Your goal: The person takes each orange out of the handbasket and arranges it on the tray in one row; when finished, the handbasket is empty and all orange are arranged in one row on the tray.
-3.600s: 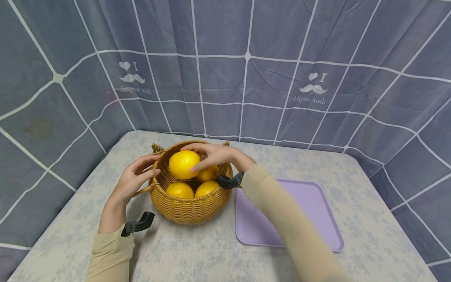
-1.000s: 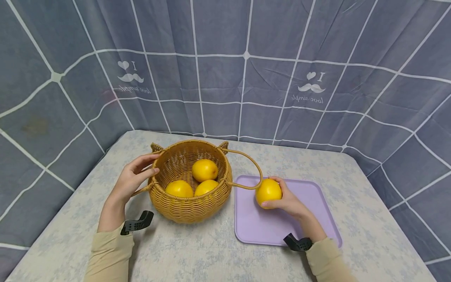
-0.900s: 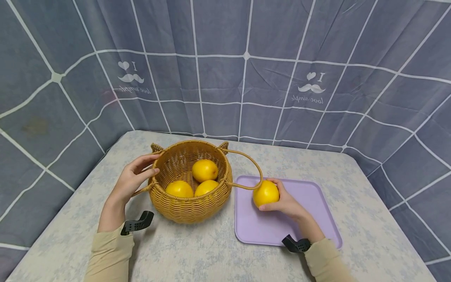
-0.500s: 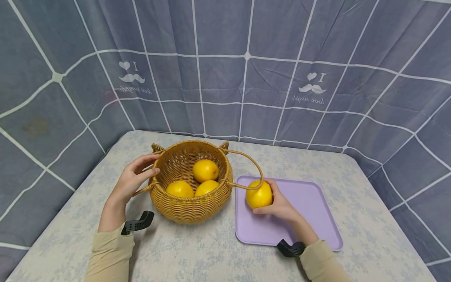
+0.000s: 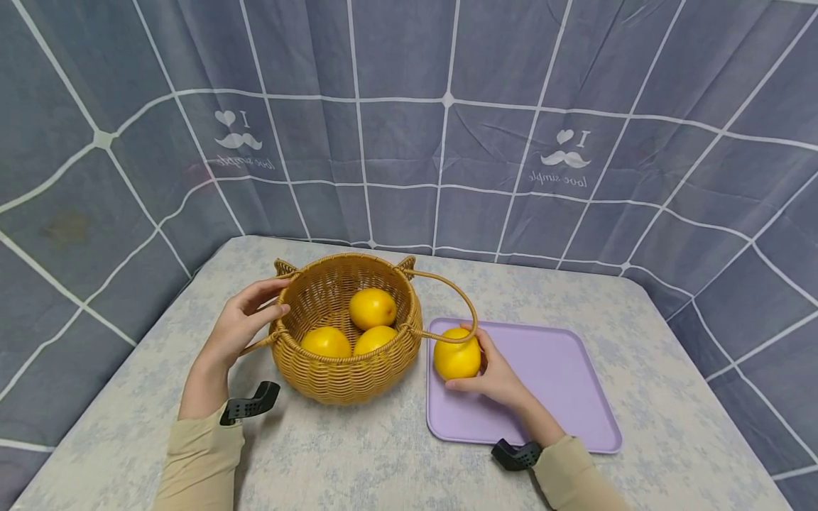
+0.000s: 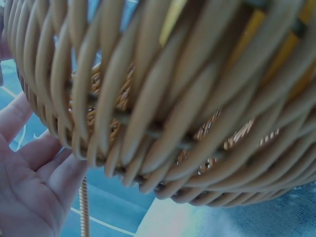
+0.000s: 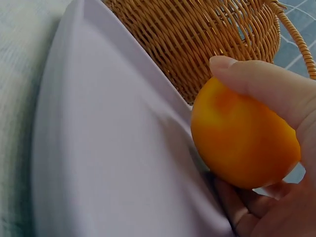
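Note:
My right hand (image 5: 501,382) holds a large yellow lemon (image 5: 455,360) at the left end of the purple tray (image 5: 543,383), thumb on the near side and fingers behind. In the right wrist view that lemon (image 7: 242,138) looks orange, low by the tray's raised edge. A wicker basket (image 5: 345,383) with ear-shaped corners stands to the left. Inside it lie three more lemons, one at the back (image 5: 373,309) and two in front. My left hand (image 5: 230,330) grips the basket's left rim; the left wrist view shows its fingers (image 6: 34,153) against the weave.
The basket's right loop handle (image 5: 471,305) sticks out over the tray's left end and crosses in front of the held lemon. A pale patterned cloth (image 5: 332,461) covers the table. A grey-blue checked curtain (image 5: 409,142) hangs behind and at both sides.
Earlier my right hand lifted this lemon out of the basket and brought it over the tray. Over the last second it slid left with it, under the handle. My left hand stayed put.

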{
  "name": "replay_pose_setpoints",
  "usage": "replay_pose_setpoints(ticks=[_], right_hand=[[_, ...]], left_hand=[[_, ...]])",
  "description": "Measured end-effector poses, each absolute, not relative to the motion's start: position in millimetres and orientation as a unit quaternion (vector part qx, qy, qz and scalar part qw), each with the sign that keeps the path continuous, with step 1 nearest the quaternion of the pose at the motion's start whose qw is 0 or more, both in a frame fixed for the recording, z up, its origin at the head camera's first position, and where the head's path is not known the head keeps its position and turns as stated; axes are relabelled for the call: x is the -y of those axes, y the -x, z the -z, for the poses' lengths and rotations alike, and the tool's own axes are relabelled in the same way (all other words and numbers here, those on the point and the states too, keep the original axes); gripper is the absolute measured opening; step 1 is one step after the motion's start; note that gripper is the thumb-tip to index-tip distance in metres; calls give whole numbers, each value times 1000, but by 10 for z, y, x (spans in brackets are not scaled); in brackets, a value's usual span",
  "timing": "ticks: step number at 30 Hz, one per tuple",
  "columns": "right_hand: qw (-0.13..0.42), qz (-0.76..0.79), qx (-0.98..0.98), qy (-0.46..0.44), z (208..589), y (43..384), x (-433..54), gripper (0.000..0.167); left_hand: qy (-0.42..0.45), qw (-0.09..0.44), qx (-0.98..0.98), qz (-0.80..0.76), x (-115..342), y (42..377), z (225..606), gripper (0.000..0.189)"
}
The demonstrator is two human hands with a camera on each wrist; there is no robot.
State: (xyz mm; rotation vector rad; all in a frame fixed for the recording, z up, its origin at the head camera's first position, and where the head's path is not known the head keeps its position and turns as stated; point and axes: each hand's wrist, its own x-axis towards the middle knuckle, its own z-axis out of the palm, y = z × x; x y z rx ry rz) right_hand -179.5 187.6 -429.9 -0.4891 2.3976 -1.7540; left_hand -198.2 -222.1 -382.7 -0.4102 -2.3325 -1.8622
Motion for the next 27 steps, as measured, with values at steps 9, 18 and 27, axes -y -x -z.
replay_pose_setpoints(ticks=[9, 18, 27], right_hand=[[60, 576, -793, 188, 4357, 1782, -1863, 95], [61, 564, -799, 200, 4354, 1760, -1846, 94], [76, 561, -801, 194, 4372, 1756, -1851, 95]], left_hand=[[132, 65, 771, 620, 2230, 1994, 3839, 40], [130, 63, 771, 620, 2244, 1999, 3860, 41], [130, 64, 771, 620, 2239, 1998, 3854, 41]])
